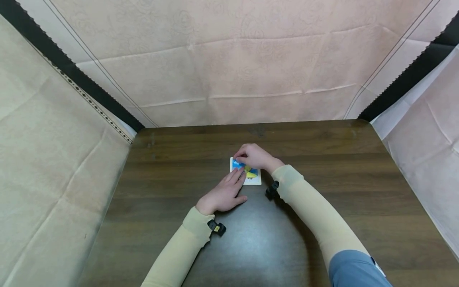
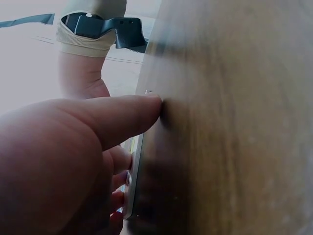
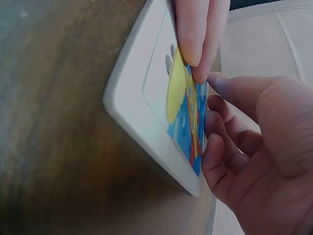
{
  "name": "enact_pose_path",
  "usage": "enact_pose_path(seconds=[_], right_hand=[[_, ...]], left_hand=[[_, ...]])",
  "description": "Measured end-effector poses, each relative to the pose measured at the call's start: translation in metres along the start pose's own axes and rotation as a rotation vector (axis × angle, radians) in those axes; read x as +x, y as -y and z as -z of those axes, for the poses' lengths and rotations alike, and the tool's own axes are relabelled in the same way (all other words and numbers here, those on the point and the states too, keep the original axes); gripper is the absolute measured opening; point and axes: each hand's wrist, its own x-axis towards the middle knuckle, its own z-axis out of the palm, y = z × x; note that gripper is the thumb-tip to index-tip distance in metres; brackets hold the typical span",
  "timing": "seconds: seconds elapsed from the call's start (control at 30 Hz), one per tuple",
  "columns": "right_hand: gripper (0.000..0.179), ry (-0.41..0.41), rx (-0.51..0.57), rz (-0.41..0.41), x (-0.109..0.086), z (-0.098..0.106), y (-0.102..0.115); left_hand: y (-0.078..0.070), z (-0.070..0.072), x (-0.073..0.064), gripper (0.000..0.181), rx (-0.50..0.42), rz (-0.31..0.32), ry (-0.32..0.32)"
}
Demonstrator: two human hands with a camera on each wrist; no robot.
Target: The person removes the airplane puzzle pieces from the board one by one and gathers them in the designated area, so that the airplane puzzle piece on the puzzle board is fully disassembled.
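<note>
A small puzzle board (image 1: 255,182) with a white frame and a blue, yellow and red picture (image 3: 182,117) lies flat on the table. My left hand (image 1: 225,193) reaches over its near left side, fingers straight and pressing on the picture, thumb spread out on the wood. At the far left corner of the board, my right hand (image 1: 255,156) bends over from above. Its thumb and curled fingertips touch the blue part of the picture, close to the left fingers (image 3: 190,29). I cannot tell whether a piece sits between the right thumb and fingers.
The brown wooden table (image 1: 172,175) spreads around the board. Pale patterned cloth (image 1: 251,71) hangs behind its far edge and along both sides, with dark strips at the corners. A small black camera (image 1: 216,228) is strapped at the left wrist, and another black camera (image 1: 271,190) at the right.
</note>
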Motion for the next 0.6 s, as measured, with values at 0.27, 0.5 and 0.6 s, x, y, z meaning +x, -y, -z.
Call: enact_pose_path(seconds=[0.27,0.5,0.6], right_hand=[[0.024,0.0,-0.052,0.032,0.002,0.0,-0.001],[0.024,0.006,-0.122,0.047,0.002,0.0,0.006],[0.024,0.012,-0.138,0.041,0.002,0.0,0.008]], left_hand=[[-0.004,0.001,0.0,0.085,-0.003,0.0,0.007],[-0.004,0.002,-0.001,0.085,-0.003,-0.007,-0.001],[-0.004,0.003,-0.001,0.084,-0.009,-0.015,-0.005]])
